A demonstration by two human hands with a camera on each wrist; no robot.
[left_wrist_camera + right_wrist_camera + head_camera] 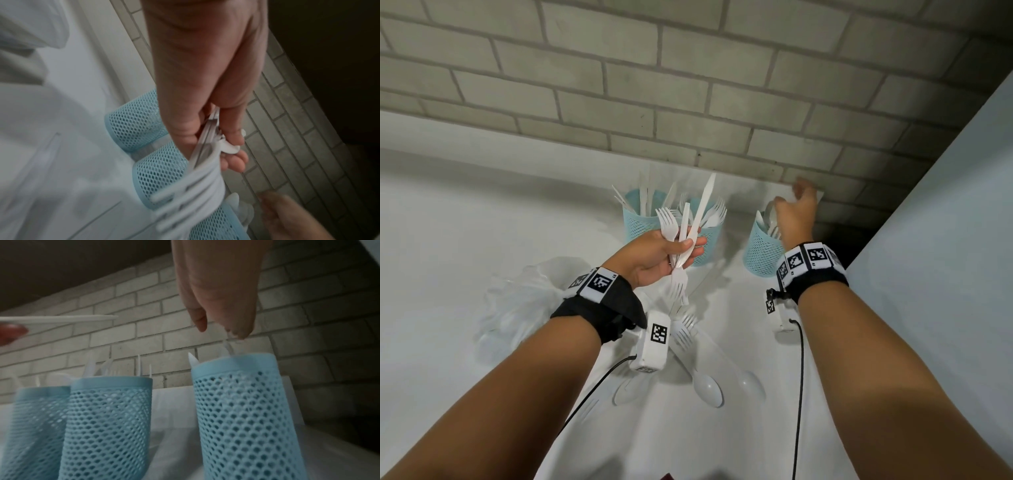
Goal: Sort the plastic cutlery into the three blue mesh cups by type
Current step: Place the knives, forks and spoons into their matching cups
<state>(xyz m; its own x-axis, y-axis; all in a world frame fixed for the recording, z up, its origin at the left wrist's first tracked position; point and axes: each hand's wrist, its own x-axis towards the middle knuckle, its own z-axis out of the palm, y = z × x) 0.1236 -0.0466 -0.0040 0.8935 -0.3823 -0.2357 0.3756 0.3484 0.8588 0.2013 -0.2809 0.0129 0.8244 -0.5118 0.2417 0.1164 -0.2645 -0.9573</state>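
Three blue mesh cups stand by the brick wall: a left cup (639,224), a middle cup (708,245) and a right cup (762,251), each with white cutlery in it. My left hand (685,246) grips a bunch of white plastic forks and knives (681,222) in front of the middle cup; the left wrist view shows the bunch (205,151) pinched between thumb and fingers. My right hand (791,205) hovers over the right cup (242,402), its fingers (200,321) hanging down and holding nothing. A white handle (227,346) sticks up just under them.
Loose spoons (707,387) and forks (685,329) lie on the white table (448,222) between my forearms. A crumpled clear plastic bag (517,301) sits to the left. A white panel (945,240) closes off the right side, and the brick wall (688,85) runs behind the cups.
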